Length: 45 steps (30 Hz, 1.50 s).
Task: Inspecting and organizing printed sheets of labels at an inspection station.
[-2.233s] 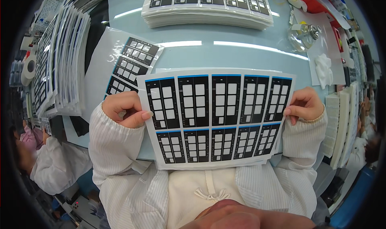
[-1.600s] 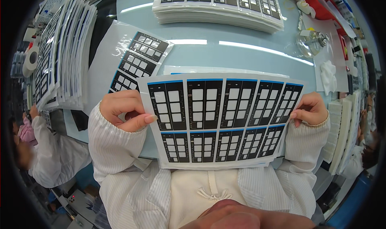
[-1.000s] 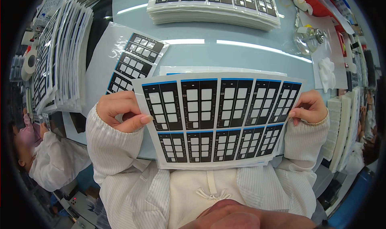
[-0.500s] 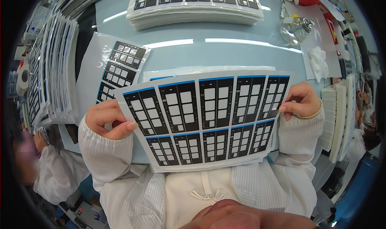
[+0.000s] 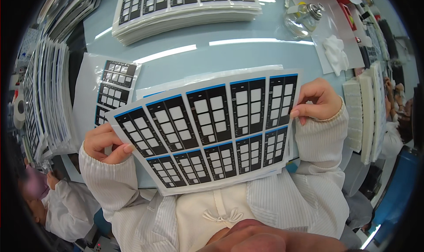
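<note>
I hold a printed sheet (image 5: 211, 137) up by its two sides, tilted in front of my chest. It bears two rows of black panels with white squares and blue top strips. My left hand (image 5: 107, 144) pinches its left edge between thumb and fingers. On the opposite edge, my right hand (image 5: 317, 101) is closed in the same kind of pinch. Behind the held sheet, further sheets (image 5: 260, 71) peek out along its top; most of them is hidden. Another printed sheet (image 5: 115, 85) lies on the table beyond my left hand.
A thick stack of printed sheets (image 5: 185, 15) stands at the far side of the table (image 5: 247, 55). More sheets (image 5: 53, 97) stand at the left. A glass bottle with a metal top (image 5: 304, 20) and a crumpled white tissue (image 5: 335, 54) are far right. A co-worker's sleeve (image 5: 70, 208) shows lower left.
The view has shifted, so the table's things sit further left, and those at left lower. Both hands still pinch the sheet, which appears slightly more tilted.
</note>
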{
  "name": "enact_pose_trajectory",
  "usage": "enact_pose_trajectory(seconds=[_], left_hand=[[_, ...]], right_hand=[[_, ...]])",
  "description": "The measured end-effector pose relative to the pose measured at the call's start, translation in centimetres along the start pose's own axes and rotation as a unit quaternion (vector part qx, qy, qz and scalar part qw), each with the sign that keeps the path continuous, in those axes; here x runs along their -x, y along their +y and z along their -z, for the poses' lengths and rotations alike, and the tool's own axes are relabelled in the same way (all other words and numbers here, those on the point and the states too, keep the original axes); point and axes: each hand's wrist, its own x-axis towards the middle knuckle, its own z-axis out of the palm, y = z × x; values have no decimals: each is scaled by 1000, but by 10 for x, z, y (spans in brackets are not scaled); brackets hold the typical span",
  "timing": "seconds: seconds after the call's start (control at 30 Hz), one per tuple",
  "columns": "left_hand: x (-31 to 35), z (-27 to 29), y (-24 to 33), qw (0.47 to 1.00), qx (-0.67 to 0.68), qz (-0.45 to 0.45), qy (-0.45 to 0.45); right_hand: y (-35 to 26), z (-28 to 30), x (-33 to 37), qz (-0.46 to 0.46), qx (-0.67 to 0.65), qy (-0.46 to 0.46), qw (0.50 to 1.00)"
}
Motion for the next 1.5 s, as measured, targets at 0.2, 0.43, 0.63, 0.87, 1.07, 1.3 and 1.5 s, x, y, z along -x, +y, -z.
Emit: enact_pose_trajectory(seconds=[0.2, 0.43, 0.63, 0.87, 1.07, 1.3, 1.5], left_hand=[[0, 0, 1, 1000, -7, -7, -9], [0, 1, 4, 1000, -12, 25, -7], [2, -4, 0, 1000, 1, 9, 16], [-1, -5, 1, 1000, -3, 29, 11], [-1, -4, 0, 999, -36, -3, 6], [2, 1, -11, 996, -73, -54, -11], [3, -5, -18, 999, 13, -37, -33]], right_hand=[[3, 0, 0, 5, -10, -5, 1000], [4, 0, 1, 9, -8, -10, 1000], [5, 0, 1, 17, -15, -12, 1000], [3, -1, 3, 11, -17, -1, 1000], [1, -3, 4, 18, -11, 6, 1000], [2, -6, 5, -6, -23, 10, 1000], [5, -9, 7, 34, -45, 10, 998]])
